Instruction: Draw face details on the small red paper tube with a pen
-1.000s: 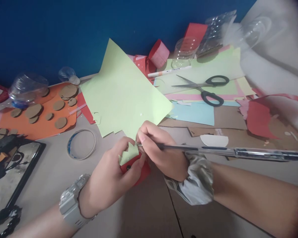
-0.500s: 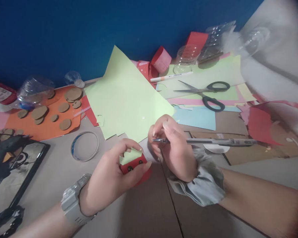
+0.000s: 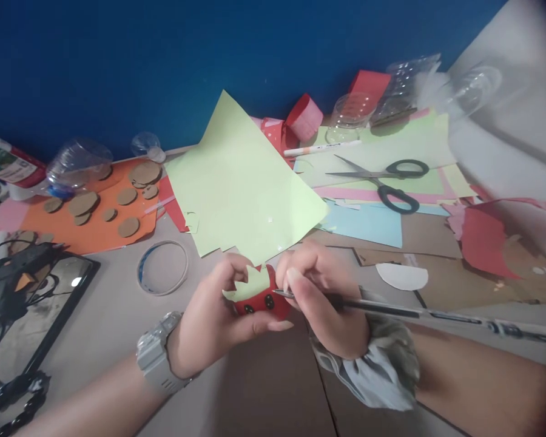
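Observation:
My left hand (image 3: pixel 218 318) is closed around a small red paper figure (image 3: pixel 278 308) with black eyes that have white spots. Pale green paper (image 3: pixel 257 282) with a jagged edge covers the figure's upper part. Between the fingers of my right hand (image 3: pixel 321 297) is a ballpoint pen (image 3: pixel 391 308), its tip pointing left at the figure near one eye; whether it touches I cannot tell. Beyond both hands lies a large light green sheet (image 3: pixel 243 188).
Scissors (image 3: pixel 375 176) lie spread on coloured paper at right, by a marker (image 3: pixel 321 148). Left are a tape roll (image 3: pixel 139 273), cardboard discs (image 3: pixel 128 227) on orange paper (image 3: pixel 102 227), and a dark-framed tablet-like object (image 3: pixel 57 309). Clear plastic cups (image 3: pixel 350 115) stand along the blue wall (image 3: pixel 164 60).
My right hand has brought the pen's tip down to the red figure. My left hand has shifted slightly right and turned the figure, showing more of it. The whole view has shifted a little.

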`<state>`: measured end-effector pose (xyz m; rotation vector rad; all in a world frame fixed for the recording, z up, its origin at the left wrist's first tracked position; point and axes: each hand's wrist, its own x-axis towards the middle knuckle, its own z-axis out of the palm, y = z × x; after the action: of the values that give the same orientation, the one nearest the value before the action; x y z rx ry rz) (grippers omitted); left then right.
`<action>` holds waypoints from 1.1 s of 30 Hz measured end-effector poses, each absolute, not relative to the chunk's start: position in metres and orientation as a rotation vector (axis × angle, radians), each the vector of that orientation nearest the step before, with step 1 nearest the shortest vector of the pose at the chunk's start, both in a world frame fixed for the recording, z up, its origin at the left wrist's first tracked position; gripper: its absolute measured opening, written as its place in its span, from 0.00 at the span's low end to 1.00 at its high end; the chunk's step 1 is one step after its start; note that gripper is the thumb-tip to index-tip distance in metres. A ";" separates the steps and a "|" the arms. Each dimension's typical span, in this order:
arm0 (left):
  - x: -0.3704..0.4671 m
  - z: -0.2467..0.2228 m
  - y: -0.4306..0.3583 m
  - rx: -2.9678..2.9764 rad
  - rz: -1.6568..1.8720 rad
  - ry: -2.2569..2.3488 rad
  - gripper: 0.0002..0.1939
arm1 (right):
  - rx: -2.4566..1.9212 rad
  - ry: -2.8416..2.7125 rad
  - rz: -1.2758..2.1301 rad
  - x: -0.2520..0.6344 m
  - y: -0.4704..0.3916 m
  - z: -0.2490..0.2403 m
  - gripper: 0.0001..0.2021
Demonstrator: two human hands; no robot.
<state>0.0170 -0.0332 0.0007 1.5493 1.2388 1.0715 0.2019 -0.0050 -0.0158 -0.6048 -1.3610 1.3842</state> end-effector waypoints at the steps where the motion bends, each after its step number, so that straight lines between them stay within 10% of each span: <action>1: 0.016 0.000 -0.033 1.577 1.040 1.234 0.24 | -0.602 -1.396 1.342 0.202 -0.005 -0.015 0.14; 19: 0.013 0.005 -0.025 1.665 0.818 1.001 0.06 | -0.614 -1.418 1.265 0.201 -0.005 -0.017 0.13; 33: 0.018 0.001 -0.029 1.782 0.820 1.040 0.12 | -0.876 -1.436 1.410 0.200 -0.002 -0.007 0.17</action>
<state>0.0176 -0.0295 0.0006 1.7818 1.0403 0.8200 0.2002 -0.0022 -0.0065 -0.8761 -1.4357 1.4103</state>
